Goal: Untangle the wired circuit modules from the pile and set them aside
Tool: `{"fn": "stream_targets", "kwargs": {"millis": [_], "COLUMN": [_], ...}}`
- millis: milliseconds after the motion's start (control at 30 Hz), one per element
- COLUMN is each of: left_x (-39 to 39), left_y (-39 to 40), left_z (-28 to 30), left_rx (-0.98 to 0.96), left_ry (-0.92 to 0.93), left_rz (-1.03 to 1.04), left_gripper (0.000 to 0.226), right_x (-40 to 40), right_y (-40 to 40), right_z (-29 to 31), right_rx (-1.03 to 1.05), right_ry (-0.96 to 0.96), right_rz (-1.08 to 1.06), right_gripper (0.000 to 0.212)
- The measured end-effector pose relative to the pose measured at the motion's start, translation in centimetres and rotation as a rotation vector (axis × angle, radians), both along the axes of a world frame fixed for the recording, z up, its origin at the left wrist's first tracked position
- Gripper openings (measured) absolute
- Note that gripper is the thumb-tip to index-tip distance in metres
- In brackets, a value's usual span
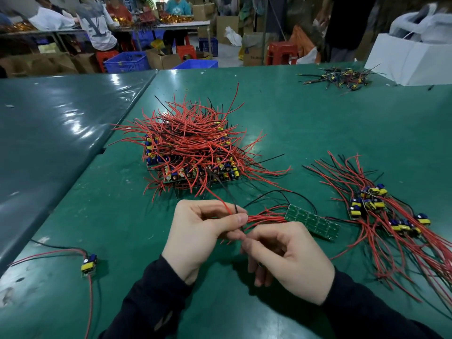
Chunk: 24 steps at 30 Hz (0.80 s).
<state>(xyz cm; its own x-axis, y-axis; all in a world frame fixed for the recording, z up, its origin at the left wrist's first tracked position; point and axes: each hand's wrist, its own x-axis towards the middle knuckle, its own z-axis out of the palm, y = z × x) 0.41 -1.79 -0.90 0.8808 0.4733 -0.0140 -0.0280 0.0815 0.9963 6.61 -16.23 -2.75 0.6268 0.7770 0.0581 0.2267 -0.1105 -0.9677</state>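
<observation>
Dark sleeves [151,302] at the near edge of the tabletop [318,123], mine, both hands raised just above the green surface.

Left hand [198,238]: fingers curled, thumb and forefinger pinching a red wire [221,200] and a black wire [226,192] that run up into the pile.

Right hand [286,260]: fingers curled, pinching the wire ends just beside my left thumb.

Board strip [312,221]: green, underside up, lying flat just beyond my right hand; its red leads run into my fingers.

Pile [193,145]: centre of the tabletop, stacked modules under a tangle of red and black wires.

Sorted bundle [381,214]: toward the right edge, modules with blue and yellow parts, wires fanned toward the near right corner.

Single module [89,263]: near the left edge, well apart from the rest, red and black leads attached.

Small heap [342,78]: far right corner, beside a white box [411,62].
</observation>
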Motion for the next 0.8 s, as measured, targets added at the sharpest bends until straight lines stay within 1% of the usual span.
{"fn": "stream_targets", "kwargs": {"millis": [67, 100, 167, 200, 233, 267, 300, 367, 433, 467, 533, 633, 733, 800], "left_x": [0.2, 0.3, 0.4, 0.4, 0.3, 0.3, 0.3, 0.2, 0.1, 0.0, -0.1, -0.2, -0.3, -0.2], "left_y": [-0.4, -0.5, -0.7, -0.7, -0.7, -0.5, -0.3, 0.2, 0.7, 0.9, 1.1, 1.3, 1.4, 1.4], "left_z": [-0.4, -0.6, -0.9, -0.8, -0.8, -0.7, -0.5, -0.1, 0.1, 0.3, 0.5, 0.5, 0.4, 0.3], "left_rx": [0.101, 0.143, 0.188, 0.180, 0.131, 0.040, -0.079, -0.305, -0.431, -0.450, -0.389, -0.200, -0.079, 0.026], "left_ry": [-0.017, -0.031, -0.051, -0.050, -0.037, -0.018, 0.006, 0.045, 0.050, 0.042, 0.031, 0.017, -0.014, -0.041], "left_rz": [0.063, 0.083, 0.103, 0.099, 0.079, 0.046, 0.011, -0.040, -0.071, -0.080, -0.090, -0.118, -0.108, -0.053], "left_gripper": [0.017, 0.017, 0.016, 0.015, 0.014, 0.012, 0.010, 0.017, 0.018, 0.018, 0.017, 0.019, 0.020, 0.012], "right_x": [-0.1, -0.1, -0.1, -0.1, 0.0, 0.0, 0.1, 0.2, 0.2, 0.3, 0.1, -0.3, -0.2, -0.1], "right_y": [0.0, 0.1, 0.0, 0.0, 0.1, 0.1, 0.2, 0.3, 0.2, 0.2, 0.1, 0.2, 0.1, 0.0], "right_z": [-0.4, -0.5, -0.4, -0.4, -0.3, -0.3, -0.2, 0.2, 0.6, 0.7, 1.0, 1.2, 1.1, 1.1], "right_rx": [-0.021, -0.022, -0.019, -0.022, -0.025, -0.023, -0.013, 0.020, 0.054, 0.065, 0.071, 0.058, 0.055, 0.061], "right_ry": [-0.201, -0.267, -0.307, -0.293, -0.238, -0.142, -0.028, 0.177, 0.290, 0.321, 0.352, 0.356, 0.338, 0.315], "right_rz": [-0.049, -0.069, -0.095, -0.102, -0.100, -0.091, -0.073, -0.025, 0.008, 0.023, 0.062, 0.110, 0.089, 0.070], "right_gripper": [0.024, 0.024, 0.022, 0.022, 0.022, 0.023, 0.024, 0.026, 0.028, 0.028, 0.024, 0.017, 0.023, 0.026]}}
